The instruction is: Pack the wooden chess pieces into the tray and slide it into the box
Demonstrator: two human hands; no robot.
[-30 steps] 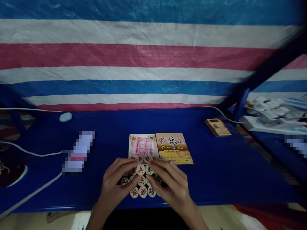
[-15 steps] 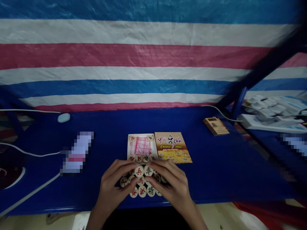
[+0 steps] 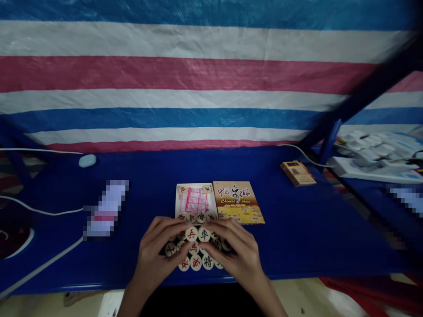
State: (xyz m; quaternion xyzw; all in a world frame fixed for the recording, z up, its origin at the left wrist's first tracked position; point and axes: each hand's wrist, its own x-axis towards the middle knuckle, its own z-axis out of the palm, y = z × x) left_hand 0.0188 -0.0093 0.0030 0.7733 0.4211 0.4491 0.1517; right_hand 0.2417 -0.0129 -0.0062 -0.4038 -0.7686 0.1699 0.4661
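My left hand [image 3: 165, 242] grips a round chess piece with a red character [image 3: 191, 234] between thumb and fingertips. Beside it, a piece with a black character [image 3: 204, 234] is held the same way by my right hand [image 3: 231, 242]. The two pieces are side by side above several others lying on the blue table, such as a red-marked piece [image 3: 196, 262] and a black-marked one [image 3: 208, 262]. Just beyond my fingers sits an open white box [image 3: 177, 200] with pieces along its near side and at its far corners. My fingers hide some pieces.
The Chinese chess lid [image 3: 238, 202] lies right of the box. A small tan box [image 3: 298, 173] is at the back right, near a white power strip [image 3: 373, 170]. On the left are a blurred-out phone [image 3: 107, 209], a pale case [image 3: 87, 160] and white cables.
The two held pieces have risen very slightly and their characters face me a little more upright. Both hands keep their hold, and the view has shifted slightly.
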